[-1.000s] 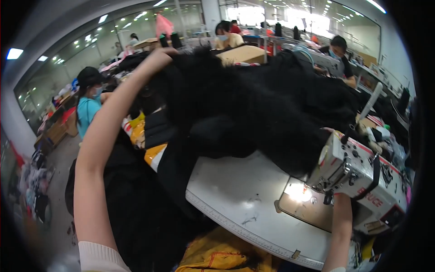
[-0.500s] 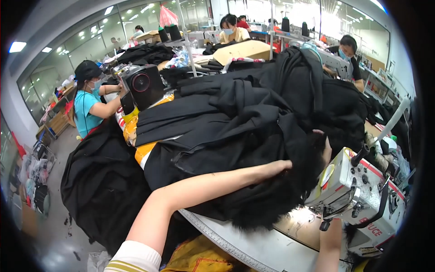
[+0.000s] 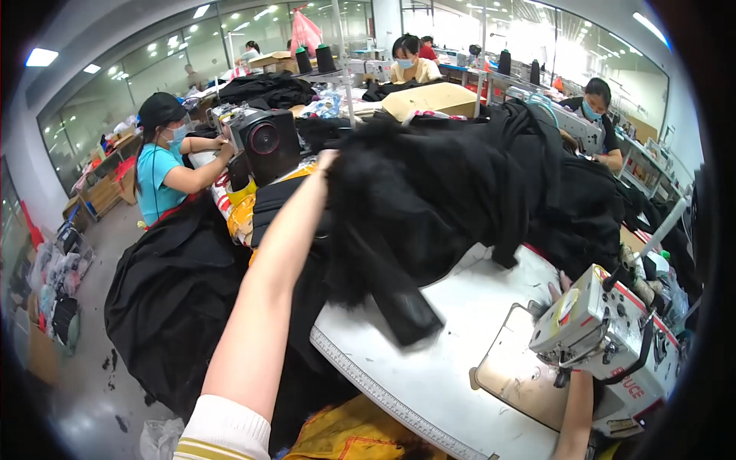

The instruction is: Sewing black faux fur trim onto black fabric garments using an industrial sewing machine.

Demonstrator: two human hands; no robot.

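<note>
Raised over the white sewing table [image 3: 414, 314], my left hand [image 3: 328, 161] grips a black fur-trimmed garment [image 3: 429, 192], which hangs blurred with a dark strip dangling down. My right hand [image 3: 560, 285] reaches past the sewing machine [image 3: 594, 330] at the right, its forearm passing behind the machine head; its fingertips show beyond it, apart, with no cloth in them, though partly hidden. The machine's lamp lights the metal plate below the needle area. A heap of black fabric [image 3: 176, 299] hangs off the table's left side.
A co-worker in turquoise [image 3: 165, 184] works at a dark machine [image 3: 264, 142] at the left; others [image 3: 414, 65] sit farther back and at the right [image 3: 594, 107]. A cardboard piece [image 3: 429, 100] lies beyond the garments. Yellow cloth [image 3: 345, 429] is below the table edge.
Since half a second ago my left hand has moved up and leftward with the fur garment, uncovering the tabletop. My right hand's fingers have dropped lower and away from the fur.
</note>
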